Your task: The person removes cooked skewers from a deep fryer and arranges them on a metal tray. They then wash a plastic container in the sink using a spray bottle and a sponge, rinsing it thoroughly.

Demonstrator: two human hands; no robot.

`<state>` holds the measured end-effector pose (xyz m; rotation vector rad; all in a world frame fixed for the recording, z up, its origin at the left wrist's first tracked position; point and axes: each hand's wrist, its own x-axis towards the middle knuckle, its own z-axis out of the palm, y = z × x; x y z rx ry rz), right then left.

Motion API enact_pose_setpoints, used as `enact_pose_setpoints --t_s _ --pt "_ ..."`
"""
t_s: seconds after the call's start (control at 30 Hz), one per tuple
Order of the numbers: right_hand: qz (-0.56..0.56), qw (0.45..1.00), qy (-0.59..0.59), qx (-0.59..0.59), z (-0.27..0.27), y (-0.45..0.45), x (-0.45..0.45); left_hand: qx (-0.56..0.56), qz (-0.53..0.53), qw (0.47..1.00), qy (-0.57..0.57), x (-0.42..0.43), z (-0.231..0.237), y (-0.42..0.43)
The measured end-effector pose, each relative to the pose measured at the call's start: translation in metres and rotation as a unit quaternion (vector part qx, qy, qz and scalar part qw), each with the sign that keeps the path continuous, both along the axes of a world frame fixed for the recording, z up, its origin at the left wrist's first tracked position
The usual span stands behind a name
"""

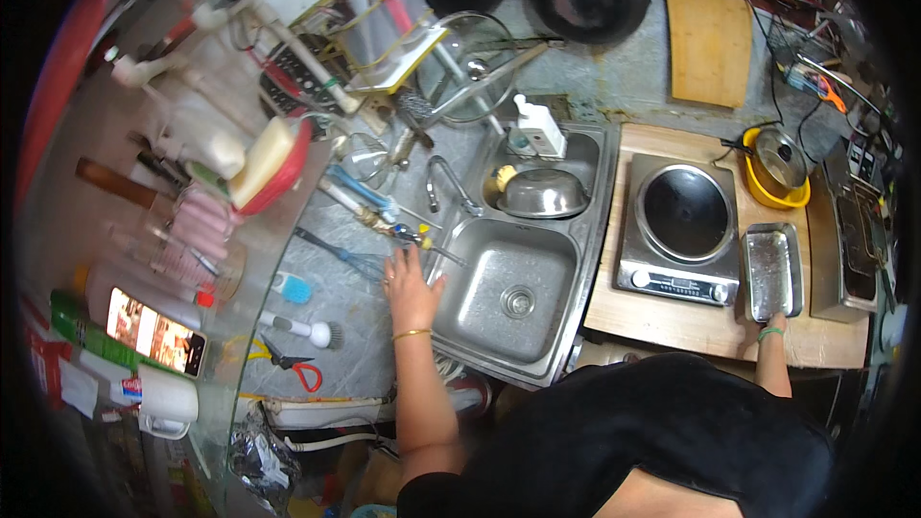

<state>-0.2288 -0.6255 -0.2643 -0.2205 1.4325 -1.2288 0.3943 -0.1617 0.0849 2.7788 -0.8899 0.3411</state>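
Observation:
My left hand [411, 291], with a gold bangle at the wrist, is spread palm down at the left rim of the empty lower sink basin [504, 288]. Its fingertips are beside a blue whisk [352, 257] and a yellow-handled tap valve [414, 234]; nothing shows in its grasp. On the right, my right hand [777, 321], with a green band at the wrist, grips the near end of a rectangular metal pan [771, 266]. Its fingers are partly hidden. The pan rests on the wooden board [669, 325], right of an induction cooker [680, 230].
An upturned steel bowl [543, 193] and a white bottle [540, 131] occupy the upper basin. A yellow basin [800, 199] holds a lidded pot. Red-handled scissors [308, 376] and a white-handled brush [302, 329] lie left. A glass shelf [252, 316] holds a phone [155, 331].

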Motion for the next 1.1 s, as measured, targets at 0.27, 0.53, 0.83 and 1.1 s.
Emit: enact_pose_setpoints --t_s 0.27,0.53,0.83,1.1 --pt "0.024 0.985 0.116 0.126 -0.032 0.029 0.005 0.054 0.096 0.994 -0.020 0.082 -0.014 -0.048" --pt "0.226 0.778 0.577 0.104 0.017 -0.017 -0.005 -0.008 0.159 0.986 0.057 0.102 -0.028 -0.037" --pt "0.430 0.506 0.289 -0.690 0.364 0.106 0.365 -0.121 0.099 0.985 0.073 -0.003 -0.047 0.007" --pt "0.262 0.004 -0.042 -0.964 0.629 0.402 0.527 -0.149 0.093 0.974 0.147 -0.148 -0.085 0.110"
